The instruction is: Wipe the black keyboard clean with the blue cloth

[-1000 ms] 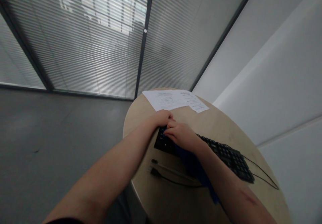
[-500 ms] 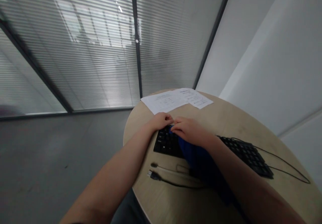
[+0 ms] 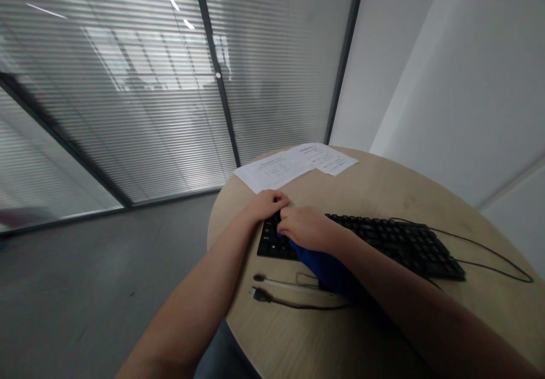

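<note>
A black keyboard [image 3: 381,231] lies across the table. My left hand [image 3: 269,203] is closed at its far left corner, with the fingers curled over the edge. My right hand [image 3: 309,228] has bent fingers gripping a blue cloth [image 3: 326,265] and pressing it on the keys at the left end. The cloth hangs down toward me under my right forearm, which hides part of it and the keyboard's front middle. In front of the keyboard lie a USB plug [image 3: 260,294] on a black cable and a slim pale stick with a dark rounded tip [image 3: 259,277].
Two printed paper sheets [image 3: 293,166] overlap at the far edge of the round wooden table [image 3: 289,339]. A black cable [image 3: 489,240] loops out on the right. Beyond the table are a glass partition with blinds [image 3: 170,112] and a white wall [image 3: 468,84].
My right hand has moved slightly left over the keys with the blue cloth. More of the keyboard's middle shows behind my forearm. My left hand stays at the corner. The view has tilted slightly.
</note>
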### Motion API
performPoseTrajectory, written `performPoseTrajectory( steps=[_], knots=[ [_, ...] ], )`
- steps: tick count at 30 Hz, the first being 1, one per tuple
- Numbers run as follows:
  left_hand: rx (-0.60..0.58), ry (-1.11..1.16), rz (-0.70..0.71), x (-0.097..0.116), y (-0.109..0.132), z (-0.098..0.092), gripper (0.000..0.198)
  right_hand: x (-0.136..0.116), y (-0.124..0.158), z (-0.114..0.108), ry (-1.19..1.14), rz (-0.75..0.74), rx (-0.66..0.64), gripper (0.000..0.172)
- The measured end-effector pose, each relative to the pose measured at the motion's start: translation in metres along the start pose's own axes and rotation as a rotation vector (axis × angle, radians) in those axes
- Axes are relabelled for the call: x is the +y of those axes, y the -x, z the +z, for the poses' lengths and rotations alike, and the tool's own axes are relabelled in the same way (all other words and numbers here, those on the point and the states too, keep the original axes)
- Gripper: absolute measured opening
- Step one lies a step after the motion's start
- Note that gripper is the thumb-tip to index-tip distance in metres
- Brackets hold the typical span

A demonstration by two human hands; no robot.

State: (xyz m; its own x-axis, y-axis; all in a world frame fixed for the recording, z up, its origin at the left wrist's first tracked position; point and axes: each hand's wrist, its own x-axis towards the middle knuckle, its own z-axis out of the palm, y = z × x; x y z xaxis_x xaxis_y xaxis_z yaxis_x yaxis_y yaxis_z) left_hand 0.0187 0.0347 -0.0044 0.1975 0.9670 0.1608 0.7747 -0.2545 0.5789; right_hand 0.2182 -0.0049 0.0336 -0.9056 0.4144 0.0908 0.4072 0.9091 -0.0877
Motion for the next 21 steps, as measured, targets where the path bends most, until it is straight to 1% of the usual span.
performPoseTrajectory(
  steps=[3, 6, 8, 10, 12, 15, 17, 19, 21],
  knots=[
    [-0.004, 0.012, -0.005, 0.002, 0.001, 0.000, 0.033, -0.001, -0.001, 0.002, -0.005, 0.019, 0.011, 0.028],
    [-0.007, 0.019, -0.008, 0.002, 0.001, 0.000, 0.031, -0.004, -0.003, 0.005, -0.001, 0.050, 0.022, 0.030],
    [-0.001, 0.022, -0.008, 0.002, 0.001, 0.000, 0.031, -0.004, -0.003, 0.005, 0.000, 0.035, 0.006, 0.031],
    [0.001, 0.031, -0.008, 0.002, 0.002, -0.001, 0.032, -0.002, -0.003, 0.001, -0.006, 0.016, -0.012, 0.030],
    [-0.004, 0.047, -0.007, 0.002, 0.002, -0.002, 0.031, 0.003, 0.000, -0.005, -0.007, 0.043, -0.006, 0.029],
    [-0.017, 0.045, -0.003, 0.004, 0.003, -0.004, 0.030, 0.010, 0.004, -0.016, -0.015, 0.100, 0.043, 0.027],
    [-0.019, 0.040, 0.000, 0.005, 0.003, -0.004, 0.029, 0.013, 0.006, -0.020, -0.040, 0.080, 0.062, 0.026],
    [-0.019, 0.050, 0.006, 0.005, 0.003, -0.004, 0.029, 0.012, 0.006, -0.020, -0.057, 0.053, 0.040, 0.026],
    [-0.015, 0.058, 0.013, 0.005, 0.002, -0.004, 0.031, 0.010, 0.005, -0.015, -0.051, 0.050, -0.016, 0.027]
  ],
)
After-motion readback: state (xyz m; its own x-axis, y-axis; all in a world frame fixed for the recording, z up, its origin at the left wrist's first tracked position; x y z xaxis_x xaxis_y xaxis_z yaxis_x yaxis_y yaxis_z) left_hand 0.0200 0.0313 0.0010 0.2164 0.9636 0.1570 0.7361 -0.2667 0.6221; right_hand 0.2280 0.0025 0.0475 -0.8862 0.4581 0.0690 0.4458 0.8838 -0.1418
